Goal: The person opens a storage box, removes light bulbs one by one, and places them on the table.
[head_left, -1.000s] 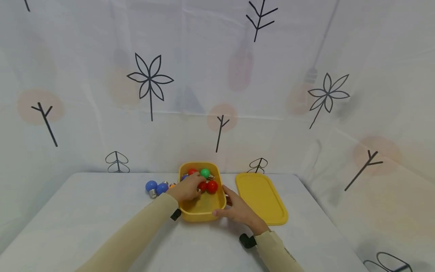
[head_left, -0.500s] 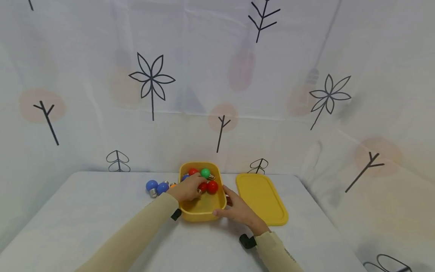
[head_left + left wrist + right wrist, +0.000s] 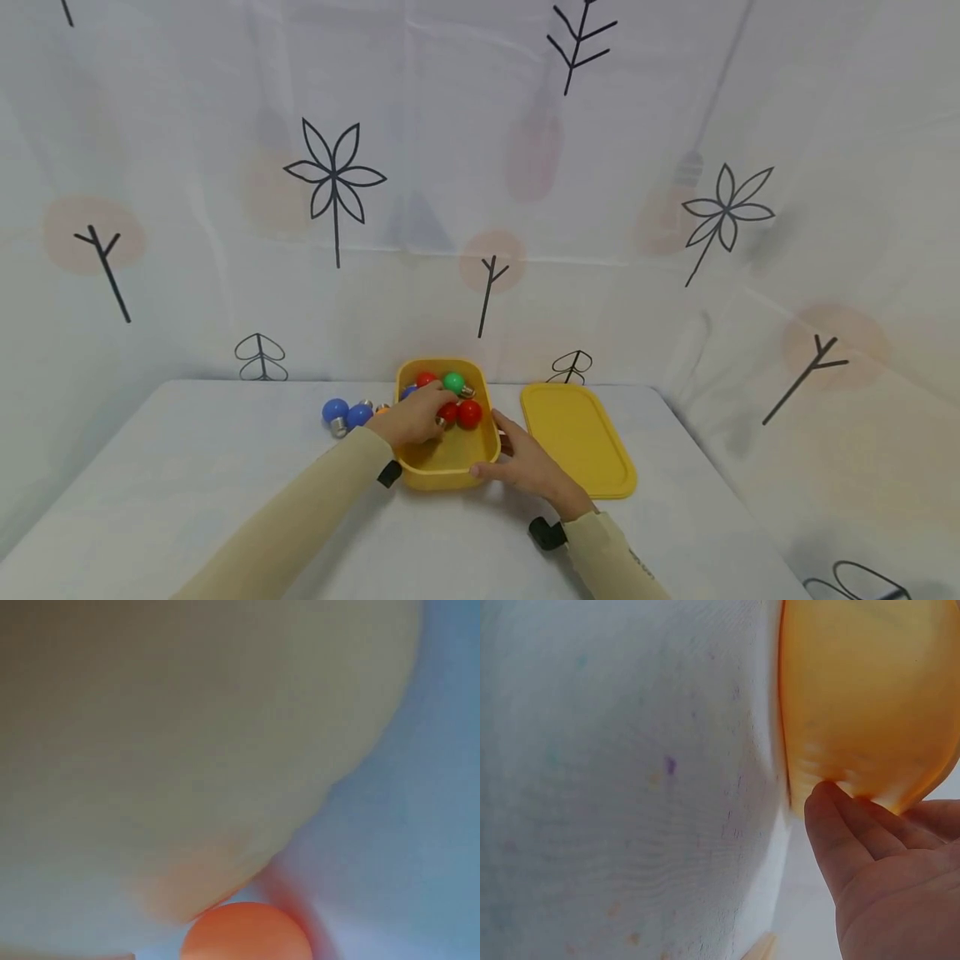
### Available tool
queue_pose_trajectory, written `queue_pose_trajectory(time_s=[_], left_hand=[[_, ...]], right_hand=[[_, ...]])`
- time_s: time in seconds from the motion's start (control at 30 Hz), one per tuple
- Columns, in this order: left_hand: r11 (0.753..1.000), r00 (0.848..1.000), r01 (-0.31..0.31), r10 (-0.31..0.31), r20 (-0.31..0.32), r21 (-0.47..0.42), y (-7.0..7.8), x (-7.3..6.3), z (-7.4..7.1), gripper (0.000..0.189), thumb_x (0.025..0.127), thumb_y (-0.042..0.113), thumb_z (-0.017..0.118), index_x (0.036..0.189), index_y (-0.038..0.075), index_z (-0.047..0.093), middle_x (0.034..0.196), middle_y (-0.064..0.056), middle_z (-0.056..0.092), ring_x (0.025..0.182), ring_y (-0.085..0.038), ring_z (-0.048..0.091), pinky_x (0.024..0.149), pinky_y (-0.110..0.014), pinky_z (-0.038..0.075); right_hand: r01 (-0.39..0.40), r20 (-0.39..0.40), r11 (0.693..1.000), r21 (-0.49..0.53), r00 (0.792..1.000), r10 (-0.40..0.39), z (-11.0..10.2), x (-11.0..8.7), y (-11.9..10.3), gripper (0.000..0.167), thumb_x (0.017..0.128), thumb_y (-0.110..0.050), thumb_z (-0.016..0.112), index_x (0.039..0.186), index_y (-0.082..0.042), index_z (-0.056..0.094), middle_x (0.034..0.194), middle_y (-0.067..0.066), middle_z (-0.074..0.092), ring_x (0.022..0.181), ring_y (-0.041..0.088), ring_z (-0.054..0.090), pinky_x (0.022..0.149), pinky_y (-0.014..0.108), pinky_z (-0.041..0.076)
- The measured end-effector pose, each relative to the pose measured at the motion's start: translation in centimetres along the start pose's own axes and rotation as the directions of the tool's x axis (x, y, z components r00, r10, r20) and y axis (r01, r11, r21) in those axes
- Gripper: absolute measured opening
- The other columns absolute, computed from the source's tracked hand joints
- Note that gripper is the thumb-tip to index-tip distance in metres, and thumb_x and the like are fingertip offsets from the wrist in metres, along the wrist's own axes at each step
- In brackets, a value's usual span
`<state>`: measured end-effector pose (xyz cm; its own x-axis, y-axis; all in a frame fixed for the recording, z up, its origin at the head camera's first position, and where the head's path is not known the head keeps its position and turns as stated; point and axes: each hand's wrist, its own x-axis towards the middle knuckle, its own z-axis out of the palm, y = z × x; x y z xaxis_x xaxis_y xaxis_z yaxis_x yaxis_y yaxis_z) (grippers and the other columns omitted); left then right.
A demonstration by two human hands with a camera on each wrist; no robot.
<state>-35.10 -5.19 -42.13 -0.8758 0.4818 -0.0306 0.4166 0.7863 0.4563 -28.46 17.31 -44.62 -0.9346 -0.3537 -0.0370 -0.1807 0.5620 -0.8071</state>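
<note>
My left hand (image 3: 408, 415) reaches over the left wall of a yellow plastic box (image 3: 448, 479). Its fingers and thumb close around a red toy light bulb (image 3: 447, 412), whose metal base shows near the thumb. Another red bulb (image 3: 470, 414) lies beside it, with a green bulb (image 3: 453, 382), a red bulb (image 3: 426, 379) and a partly covered blue bulb (image 3: 408, 391) behind. At the box's front right corner, my right hand (image 3: 528, 461) holds it, thumb in front and fingers along the side. In the right wrist view, the fingertips (image 3: 825, 791) meet the yellow wall.
Two blue bulbs (image 3: 335, 411) and an orange bulb (image 3: 247, 937) lie on the white table (image 3: 225, 467) left of the box. A flat yellow lid (image 3: 581, 437) lies to its right. Behind the table hangs a white patterned cloth (image 3: 420, 167).
Both hands, the box and the bulbs stay in place; only the head view has shifted very slightly.
</note>
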Motion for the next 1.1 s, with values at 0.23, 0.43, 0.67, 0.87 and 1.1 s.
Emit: queue_pose_trajectory(time_s=[0.23,0.43,0.67,0.87,1.1], left_hand=[[1.000,0.999,0.002,-0.003,-0.036,-0.027,0.7,-0.8,-0.7,0.053,0.083,0.015,0.074,0.133,0.018,0.056,0.122,0.000,0.047,0.111,-0.019,0.051,0.098,-0.040,0.047],[0.997,0.997,-0.004,-0.003,-0.082,-0.081,0.8,-1.8,-1.6,0.056,0.081,0.016,0.077,0.133,0.018,0.056,0.119,0.001,0.048,0.111,-0.018,0.049,0.098,-0.039,0.047],[0.997,0.990,-0.043,0.033,-0.135,-0.071,0.4,-2.5,-2.2,0.054,0.081,0.016,0.078,0.131,0.016,0.057,0.119,-0.002,0.049,0.108,-0.019,0.050,0.098,-0.038,0.047],[0.997,0.989,-0.031,0.021,-0.146,-0.066,0.2,-4.0,-2.7,0.057,0.081,0.016,0.077,0.133,0.016,0.055,0.122,-0.004,0.049,0.108,-0.020,0.052,0.096,-0.040,0.048],[0.998,0.980,-0.049,0.040,-0.193,-0.043,-0.2,-5.8,-3.2,0.055,0.081,0.017,0.077,0.131,0.015,0.056,0.123,-0.004,0.050,0.111,-0.022,0.052,0.095,-0.040,0.049]], right_hand=[[-0.012,-0.001,1.000,0.013,1.000,0.012,0.1,-0.1,-0.1,0.101,0.076,-0.049,0.075,0.153,-0.013,0.019,0.154,0.007,0.028,0.129,0.028,0.045,0.099,0.046,0.045],[-0.003,-0.003,1.000,0.014,1.000,0.003,0.1,-0.2,-0.1,0.102,0.076,-0.049,0.076,0.153,-0.014,0.018,0.154,0.007,0.029,0.129,0.028,0.045,0.099,0.046,0.045],[-0.018,-0.011,1.000,0.003,1.000,0.018,0.1,-0.1,-0.1,0.104,0.076,-0.050,0.076,0.153,-0.014,0.018,0.154,0.008,0.028,0.129,0.029,0.045,0.100,0.047,0.044],[-0.032,-0.016,0.999,0.004,0.999,0.032,0.1,-0.1,-0.2,0.105,0.074,-0.050,0.077,0.153,-0.013,0.018,0.154,0.009,0.028,0.129,0.031,0.045,0.100,0.049,0.043],[-0.026,-0.017,1.000,0.005,1.000,0.026,0.1,0.0,-0.1,0.104,0.074,-0.049,0.077,0.153,-0.013,0.019,0.154,0.009,0.029,0.128,0.029,0.045,0.100,0.048,0.043]])
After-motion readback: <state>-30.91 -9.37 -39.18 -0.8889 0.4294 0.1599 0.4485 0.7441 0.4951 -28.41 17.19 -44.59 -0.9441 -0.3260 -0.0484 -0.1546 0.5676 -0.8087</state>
